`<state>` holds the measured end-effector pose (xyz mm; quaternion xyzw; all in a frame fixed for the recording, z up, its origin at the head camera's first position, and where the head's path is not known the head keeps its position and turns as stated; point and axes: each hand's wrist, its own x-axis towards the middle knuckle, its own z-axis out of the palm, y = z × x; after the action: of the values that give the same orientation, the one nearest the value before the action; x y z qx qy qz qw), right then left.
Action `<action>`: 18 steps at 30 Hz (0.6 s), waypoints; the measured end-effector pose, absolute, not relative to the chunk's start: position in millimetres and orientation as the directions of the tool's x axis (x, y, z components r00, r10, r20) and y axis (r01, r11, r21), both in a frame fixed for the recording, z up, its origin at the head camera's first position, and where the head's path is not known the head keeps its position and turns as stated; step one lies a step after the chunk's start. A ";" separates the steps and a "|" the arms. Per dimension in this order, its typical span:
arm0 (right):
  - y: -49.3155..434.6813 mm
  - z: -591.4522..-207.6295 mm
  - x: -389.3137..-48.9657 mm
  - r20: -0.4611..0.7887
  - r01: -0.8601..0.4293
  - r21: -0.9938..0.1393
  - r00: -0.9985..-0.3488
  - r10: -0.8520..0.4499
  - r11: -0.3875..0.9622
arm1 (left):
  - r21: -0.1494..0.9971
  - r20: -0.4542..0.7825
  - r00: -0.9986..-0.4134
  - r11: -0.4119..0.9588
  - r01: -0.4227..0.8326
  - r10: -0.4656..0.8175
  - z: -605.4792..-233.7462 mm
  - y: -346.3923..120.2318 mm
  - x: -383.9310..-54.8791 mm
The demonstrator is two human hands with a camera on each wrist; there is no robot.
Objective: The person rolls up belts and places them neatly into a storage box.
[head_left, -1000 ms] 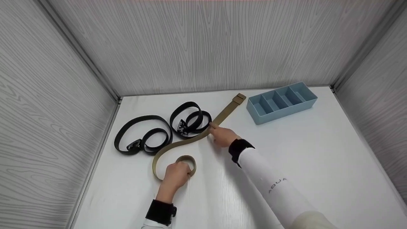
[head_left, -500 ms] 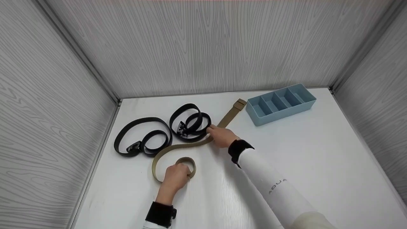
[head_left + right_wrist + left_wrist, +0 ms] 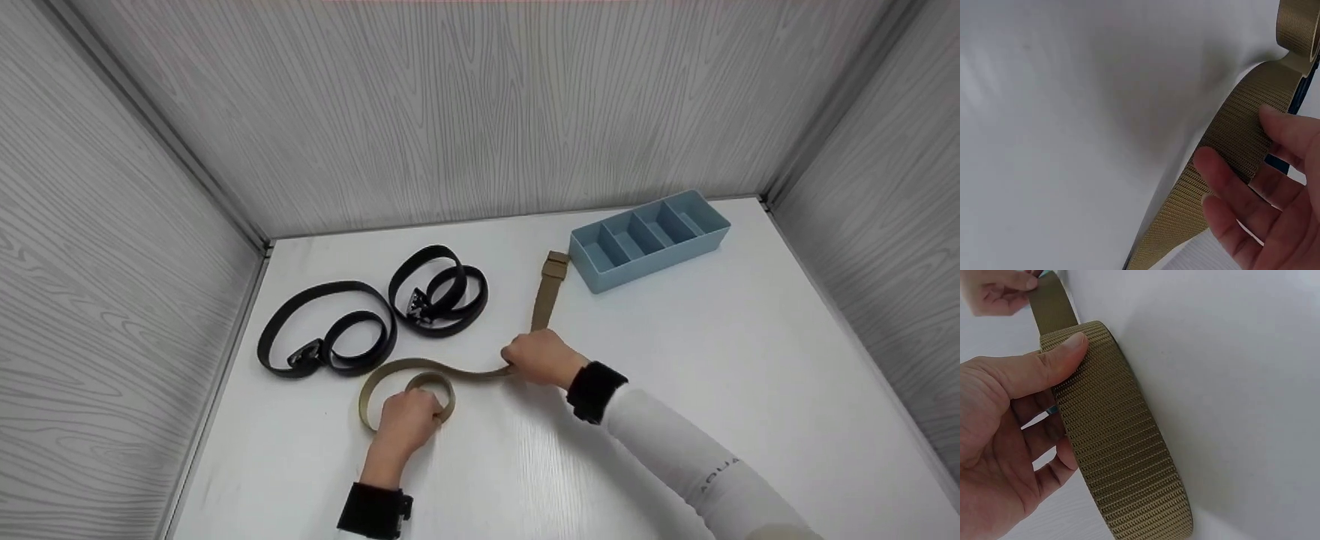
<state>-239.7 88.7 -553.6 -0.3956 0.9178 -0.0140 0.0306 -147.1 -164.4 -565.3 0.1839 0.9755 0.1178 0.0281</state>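
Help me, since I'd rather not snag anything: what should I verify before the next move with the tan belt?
1. Left hand holding the coil: ok; the thumb lies across its outer face.
2. Right hand holding the tan belt: ok; it grips the length between coil and buckle.
3. Belt fully rolled: not ok; a loose curve runs between the hands, and the buckle end extends beyond the right hand.
4. Buckle apart from the blue tray: cannot tell; they look very close at the tray's near-left corner.
5. Tan belt apart from the leftmost black belt: cannot tell; the gap is too small to judge.
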 end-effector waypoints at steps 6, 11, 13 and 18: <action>132.0 -552.7 -212.0 -0.039 -0.661 -0.144 -0.740 -0.672 0.736 | 0.198 0.025 -0.924 0.904 0.379 0.382 -563.6 -163.2 -148.3; 165.1 -548.3 -192.1 -0.172 -0.582 -0.338 -0.734 -0.657 0.739 | 0.203 0.014 -0.924 0.903 0.378 0.383 -561.9 -163.3 -148.4; 176.4 -546.4 -186.8 -0.234 -0.538 -0.385 -0.729 -0.644 0.750 | 0.209 0.015 -0.924 0.903 0.376 0.381 -561.6 -163.6 -148.7; 202.9 -542.7 -181.9 -0.291 -0.459 -0.381 -0.765 -0.575 0.803 | 0.227 -0.002 -0.928 0.904 0.363 0.373 -561.1 -163.8 -151.1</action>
<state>-181.9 202.9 -542.7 -0.2785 0.9280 -0.1454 0.2004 -151.1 -163.8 -561.1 0.1887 0.9754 0.1119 0.0226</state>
